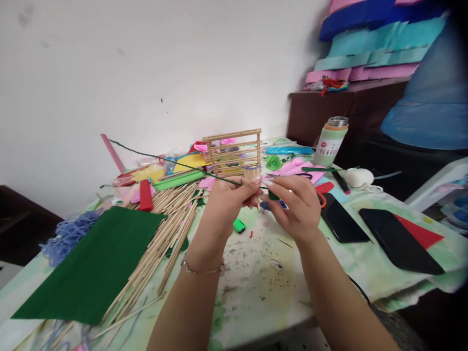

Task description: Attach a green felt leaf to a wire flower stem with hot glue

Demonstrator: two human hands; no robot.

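My left hand, with a bracelet at the wrist, is closed in a pinch on a thin dark green stem. The stem runs far out to the upper left and bends slightly; its near end comes between my two hands. My right hand is closed close beside the left, thumb and fingers around a small dark green piece by that end. Fingers partly hide this piece, so its shape is unclear. Beneath the hands a small bright green object lies on the table cloth.
Left are a dark green sheet, many thin wooden sticks and blue yarn. Behind the hands stands a small stick rack. Two phones, a white glue gun-like object and an uncapped bottle are right.
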